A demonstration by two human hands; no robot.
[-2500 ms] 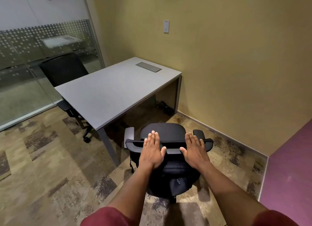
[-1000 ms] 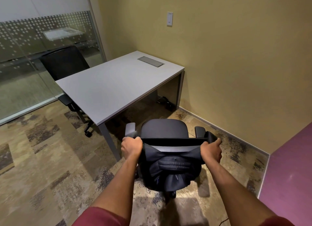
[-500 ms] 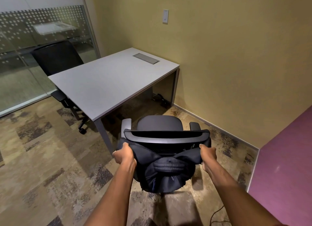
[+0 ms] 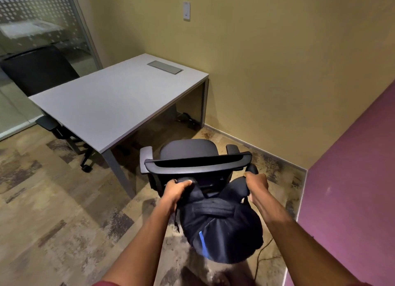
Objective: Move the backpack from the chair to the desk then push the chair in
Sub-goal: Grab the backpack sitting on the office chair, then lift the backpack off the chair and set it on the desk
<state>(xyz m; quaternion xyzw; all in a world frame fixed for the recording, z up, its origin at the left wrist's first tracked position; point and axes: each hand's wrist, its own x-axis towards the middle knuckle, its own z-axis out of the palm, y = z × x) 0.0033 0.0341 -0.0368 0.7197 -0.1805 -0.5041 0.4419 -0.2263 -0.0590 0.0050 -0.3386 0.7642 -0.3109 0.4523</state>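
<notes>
Far left: a glass wall (image 4: 42, 35) with a dotted frosted band. In front of it, a second black chair (image 4: 40, 72) stands at the far side of the desk, its seat partly under the top.

Desk (image 4: 111, 102): pale grey top on grey legs, set into the corner against the yellow wall (image 4: 277, 72). A flat grey hatch (image 4: 165, 67) is let into its far end. Cables lie on the floor beneath, too dark to sort out.

Centre: black chair (image 4: 197, 164) just off the desk's near corner, backrest toward the camera, seat facing the wall; not pushed in.

Left hand (image 4: 176, 188): fingers curled tight around one black strap, just behind the backrest.

Backpack (image 4: 220, 228): black with a blue stripe, hanging between the two forearms behind the chair's back (near side), clear of the seat. Whether it still touches the backrest, I cannot tell.

Right hand (image 4: 256, 184): fist closed on the other strap, near the backrest's right end.

White wall switch (image 4: 186, 10) high up. Thin cable (image 4: 259, 262) on the patterned carpet (image 4: 53, 211). Far right: a purple wall (image 4: 352, 200).
</notes>
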